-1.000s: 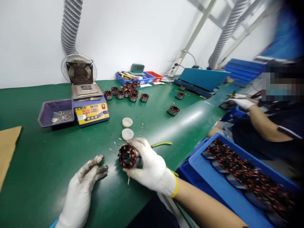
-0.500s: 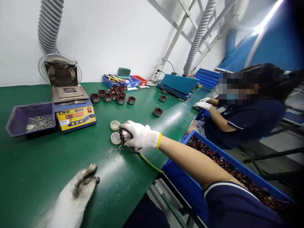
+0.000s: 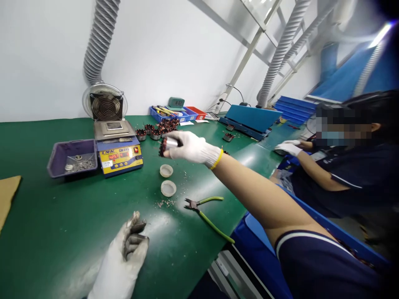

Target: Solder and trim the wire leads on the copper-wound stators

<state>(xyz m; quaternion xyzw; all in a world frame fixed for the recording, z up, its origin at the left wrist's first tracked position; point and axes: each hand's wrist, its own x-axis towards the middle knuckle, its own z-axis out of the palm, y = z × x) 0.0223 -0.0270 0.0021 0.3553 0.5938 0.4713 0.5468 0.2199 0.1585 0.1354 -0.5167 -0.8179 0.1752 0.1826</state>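
My right hand (image 3: 198, 149), in a white knit glove, grips a motor stator (image 3: 171, 143) with a silvery body and dark reddish windings. It is raised over the green table, in front of a group of similar stators (image 3: 155, 134). My left hand (image 3: 120, 257), gloved with blackened fingertips, is low over the near side of the table. Its fingers are loosely bent and apart, holding nothing. Between the hands are two small round dishes, a far one (image 3: 166, 175) and a near one (image 3: 168, 195). Green-handled cutting pliers (image 3: 192, 205) lie with their handles spread beside scattered wire bits.
A yellow-blue heated unit (image 3: 121, 162) with a red display stands at the back left, beside a purple tray (image 3: 57, 160). Blue and red bins (image 3: 196, 112) line the wall. A co-worker (image 3: 343, 166) sits at right, past a blue crate (image 3: 255, 236). Cardboard (image 3: 8, 195) lies far left.
My right hand has lifted the stator from beside the dishes and moved it away from me, leaving the pliers in full view. My left hand's fingers have curled slightly. The view has shifted left.
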